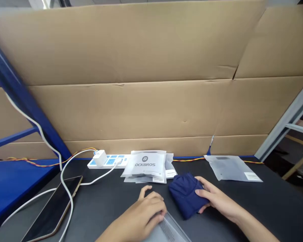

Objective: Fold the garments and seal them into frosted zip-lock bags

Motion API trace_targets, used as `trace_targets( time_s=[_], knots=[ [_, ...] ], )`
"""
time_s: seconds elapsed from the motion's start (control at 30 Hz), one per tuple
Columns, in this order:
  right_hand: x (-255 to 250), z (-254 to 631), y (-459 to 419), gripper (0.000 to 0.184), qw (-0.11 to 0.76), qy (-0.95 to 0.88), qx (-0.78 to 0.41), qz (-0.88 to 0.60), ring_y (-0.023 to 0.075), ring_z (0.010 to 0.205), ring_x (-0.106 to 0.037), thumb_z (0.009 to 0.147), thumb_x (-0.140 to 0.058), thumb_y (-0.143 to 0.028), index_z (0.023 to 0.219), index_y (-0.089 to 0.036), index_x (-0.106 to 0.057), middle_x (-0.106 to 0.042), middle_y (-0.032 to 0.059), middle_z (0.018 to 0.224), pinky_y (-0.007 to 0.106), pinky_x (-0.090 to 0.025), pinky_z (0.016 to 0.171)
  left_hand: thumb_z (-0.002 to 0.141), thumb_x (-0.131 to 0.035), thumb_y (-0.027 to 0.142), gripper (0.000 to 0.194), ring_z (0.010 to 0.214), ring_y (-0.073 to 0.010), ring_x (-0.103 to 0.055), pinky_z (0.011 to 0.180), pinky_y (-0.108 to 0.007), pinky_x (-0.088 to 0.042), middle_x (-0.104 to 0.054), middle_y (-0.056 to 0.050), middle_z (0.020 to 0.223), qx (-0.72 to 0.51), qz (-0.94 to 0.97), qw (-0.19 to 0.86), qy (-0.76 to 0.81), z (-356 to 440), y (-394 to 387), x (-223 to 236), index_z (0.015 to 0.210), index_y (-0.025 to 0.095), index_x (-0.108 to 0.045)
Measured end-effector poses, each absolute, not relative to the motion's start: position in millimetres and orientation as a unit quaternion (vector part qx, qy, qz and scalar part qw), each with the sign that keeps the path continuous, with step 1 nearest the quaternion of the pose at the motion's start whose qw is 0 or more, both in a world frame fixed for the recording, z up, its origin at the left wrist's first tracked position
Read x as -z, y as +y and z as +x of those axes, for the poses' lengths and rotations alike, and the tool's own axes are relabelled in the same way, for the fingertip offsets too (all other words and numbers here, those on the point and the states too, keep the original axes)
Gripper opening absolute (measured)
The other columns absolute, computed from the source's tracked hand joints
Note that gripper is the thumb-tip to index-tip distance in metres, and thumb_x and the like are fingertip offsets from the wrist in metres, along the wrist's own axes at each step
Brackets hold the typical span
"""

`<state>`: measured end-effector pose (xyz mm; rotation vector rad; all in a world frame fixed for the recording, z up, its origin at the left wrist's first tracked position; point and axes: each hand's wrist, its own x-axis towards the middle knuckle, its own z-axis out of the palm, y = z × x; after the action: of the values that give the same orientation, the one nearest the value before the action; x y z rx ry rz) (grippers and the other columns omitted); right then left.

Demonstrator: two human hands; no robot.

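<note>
A folded dark blue cloth [184, 195] lies on the black table [267, 208], and my right hand [214, 198] is closed round its right side, thumb on top. Just left of it, my left hand [147, 210] presses with bent fingers on the edge of a clear plastic bag [170, 230] lying flat near the front edge. Behind both hands sits a stack of frosted white bags [147, 166] printed OCKBROS.
A single frosted bag [231, 168] lies at the back right. A white and blue power strip [107, 161] with a charger and white cable sits at the back left, and a dark phone [55, 208] lies on the left. Cardboard sheets [151, 84] wall off the back.
</note>
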<state>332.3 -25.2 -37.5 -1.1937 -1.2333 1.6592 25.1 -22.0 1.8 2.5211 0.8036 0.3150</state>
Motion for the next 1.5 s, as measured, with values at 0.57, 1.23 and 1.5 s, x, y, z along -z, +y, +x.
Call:
trace_targets(
  time_s=[0.57,1.23,1.5],
  knots=[
    [39.9,314.5,-38.1,0.045,0.317,-0.499,-0.708,-0.387,0.0211,0.090,-0.069,0.085,-0.069,-0.034,0.126,-0.026,-0.052,-0.066,0.0028,0.109,0.032,-0.062,0.068,0.092,-0.061,0.021,0.003,0.102,-0.0224,-0.056,0.093,-0.036,-0.045,-0.059,-0.004,0.105,-0.278,0.831,0.274,0.397,37.1,-17.9,36.1,0.092,0.024,-0.062],
    [39.9,319.9,-35.8,0.038,0.291,-0.526,-0.703,-0.380,0.0088,0.058,-0.062,0.089,-0.067,-0.046,0.120,-0.026,-0.057,-0.063,-0.0036,0.088,0.020,-0.053,0.051,0.093,-0.060,0.041,0.022,0.093,-0.0208,-0.056,0.088,-0.031,-0.043,-0.066,0.000,0.082,-0.177,0.828,0.317,0.426,-5.4,20.1,37.6,0.089,0.023,-0.072],
    [46.6,295.2,-40.4,0.043,0.272,-0.514,-0.723,-0.372,0.0087,0.056,-0.062,0.082,-0.073,-0.048,0.114,-0.024,-0.058,-0.066,-0.0022,0.089,0.020,-0.053,0.050,0.091,-0.062,0.034,0.019,0.080,-0.0187,-0.056,0.078,-0.028,-0.039,-0.067,0.002,0.071,-0.218,0.805,0.335,0.438,13.6,11.8,43.7,0.081,0.021,-0.070]
  ],
)
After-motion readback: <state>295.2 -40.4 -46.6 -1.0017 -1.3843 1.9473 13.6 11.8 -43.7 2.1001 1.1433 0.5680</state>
